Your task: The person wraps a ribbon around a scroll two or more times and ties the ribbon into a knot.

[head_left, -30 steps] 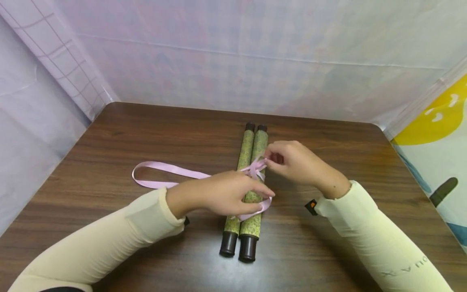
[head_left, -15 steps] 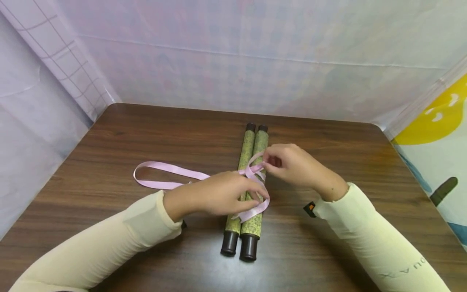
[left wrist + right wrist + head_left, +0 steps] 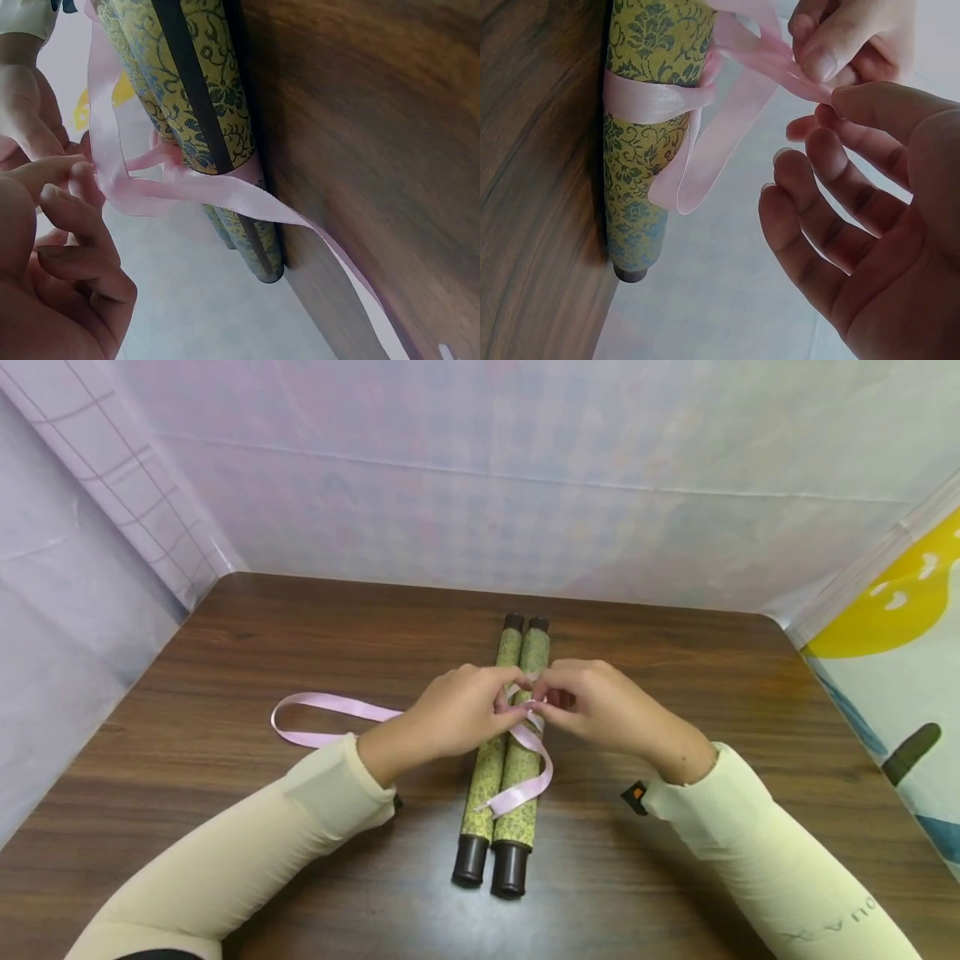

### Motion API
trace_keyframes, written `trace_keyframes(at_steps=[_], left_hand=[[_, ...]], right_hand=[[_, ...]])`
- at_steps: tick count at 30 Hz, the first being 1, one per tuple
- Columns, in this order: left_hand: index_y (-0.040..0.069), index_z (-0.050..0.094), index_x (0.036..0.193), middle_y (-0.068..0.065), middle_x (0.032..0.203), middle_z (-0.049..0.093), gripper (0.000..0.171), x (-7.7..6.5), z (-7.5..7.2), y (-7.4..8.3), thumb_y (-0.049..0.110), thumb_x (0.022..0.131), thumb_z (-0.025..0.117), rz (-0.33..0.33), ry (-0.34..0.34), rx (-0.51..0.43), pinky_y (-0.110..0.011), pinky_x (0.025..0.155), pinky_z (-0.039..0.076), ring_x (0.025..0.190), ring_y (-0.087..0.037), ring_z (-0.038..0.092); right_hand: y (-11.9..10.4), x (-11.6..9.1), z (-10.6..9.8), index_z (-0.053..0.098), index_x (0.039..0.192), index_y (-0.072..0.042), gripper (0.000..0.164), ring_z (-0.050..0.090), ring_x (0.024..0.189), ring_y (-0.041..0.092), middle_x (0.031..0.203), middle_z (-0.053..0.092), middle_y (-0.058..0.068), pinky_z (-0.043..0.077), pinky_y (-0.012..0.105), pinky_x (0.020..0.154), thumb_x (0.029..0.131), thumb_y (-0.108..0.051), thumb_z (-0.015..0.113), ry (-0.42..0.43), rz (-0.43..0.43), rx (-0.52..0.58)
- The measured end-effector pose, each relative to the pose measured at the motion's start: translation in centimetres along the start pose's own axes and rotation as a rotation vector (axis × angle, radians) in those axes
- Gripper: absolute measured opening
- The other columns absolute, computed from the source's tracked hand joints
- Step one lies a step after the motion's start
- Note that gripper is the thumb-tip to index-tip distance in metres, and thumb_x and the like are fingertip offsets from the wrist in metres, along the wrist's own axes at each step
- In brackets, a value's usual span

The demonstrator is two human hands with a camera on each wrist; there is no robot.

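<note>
Two rolled scrolls lie side by side on the table, a left scroll (image 3: 480, 785) and a right scroll (image 3: 517, 822), in yellow-green flowered brocade with dark end caps. A pink ribbon (image 3: 546, 768) wraps round their middle, as its band (image 3: 649, 101) shows in the right wrist view. My left hand (image 3: 461, 706) pinches the ribbon above the scrolls. Right against it, my right hand (image 3: 603, 702) pinches the ribbon between thumb and forefinger, its other fingers loosely bent. One ribbon tail curls down over the right scroll. In the head view the fingers partly hide the crossing of the ribbon.
A long loop of the ribbon stretches left across the brown wooden table (image 3: 247, 643), passing behind the left forearm. A pale curtain (image 3: 480, 485) hangs along the far table edge. To the right is a sheet with a yellow print (image 3: 885, 610).
My left hand has moved up and away from the lower ribbon tail to meet the right hand. The raised ribbon loop is now drawn in between the fingers. The scrolls stay put.
</note>
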State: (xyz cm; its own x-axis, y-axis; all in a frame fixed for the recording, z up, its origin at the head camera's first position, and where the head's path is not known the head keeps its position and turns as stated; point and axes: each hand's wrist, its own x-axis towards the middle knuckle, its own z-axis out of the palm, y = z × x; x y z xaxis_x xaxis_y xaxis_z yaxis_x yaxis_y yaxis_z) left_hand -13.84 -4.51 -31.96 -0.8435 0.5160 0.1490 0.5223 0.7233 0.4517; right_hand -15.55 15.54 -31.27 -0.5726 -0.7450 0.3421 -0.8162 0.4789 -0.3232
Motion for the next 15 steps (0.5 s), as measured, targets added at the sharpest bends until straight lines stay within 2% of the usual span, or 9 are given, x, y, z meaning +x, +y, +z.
trace_keyframes(at_steps=[5,9,12,15], left_hand=[[0.024,0.069,0.093,0.013,0.065,0.061,0.011,0.3,0.1,0.1,0.030,0.086,0.066,0.006,-0.010,0.016,-0.023,0.047,0.044,0.050,-0.003,0.051],[0.026,0.069,0.086,0.014,0.065,0.061,0.006,0.3,0.0,0.2,0.031,0.086,0.065,0.008,-0.012,0.016,-0.024,0.048,0.045,0.051,-0.003,0.051],[0.027,0.068,0.085,0.014,0.066,0.062,0.006,0.3,-0.1,0.2,0.031,0.087,0.065,0.007,-0.012,0.016,-0.024,0.049,0.045,0.051,-0.003,0.051],[0.027,0.067,0.084,0.014,0.067,0.062,0.006,0.2,-0.1,0.2,0.031,0.087,0.064,0.000,-0.010,0.021,-0.024,0.050,0.046,0.052,-0.003,0.052]], right_hand=[[-0.3,-0.2,0.0,0.065,0.082,-0.015,0.007,0.050,0.060,0.005,0.068,0.057,-0.006,0.046,0.025,0.050,0.087,-0.020,0.066,0.004,0.024,-0.008],[-0.2,-0.6,0.1,0.061,0.083,-0.015,0.014,0.049,0.057,0.006,0.066,0.057,-0.006,0.045,0.026,0.047,0.087,-0.028,0.065,-0.017,0.100,-0.027],[-0.3,-1.1,0.6,0.059,0.079,-0.019,0.020,0.049,0.053,0.005,0.064,0.056,-0.009,0.045,0.025,0.046,0.086,-0.037,0.064,-0.063,0.160,-0.058],[-0.6,-1.9,1.6,0.056,0.073,-0.024,0.025,0.047,0.050,0.004,0.061,0.054,-0.012,0.042,0.024,0.043,0.085,-0.044,0.063,-0.148,0.177,-0.095]])
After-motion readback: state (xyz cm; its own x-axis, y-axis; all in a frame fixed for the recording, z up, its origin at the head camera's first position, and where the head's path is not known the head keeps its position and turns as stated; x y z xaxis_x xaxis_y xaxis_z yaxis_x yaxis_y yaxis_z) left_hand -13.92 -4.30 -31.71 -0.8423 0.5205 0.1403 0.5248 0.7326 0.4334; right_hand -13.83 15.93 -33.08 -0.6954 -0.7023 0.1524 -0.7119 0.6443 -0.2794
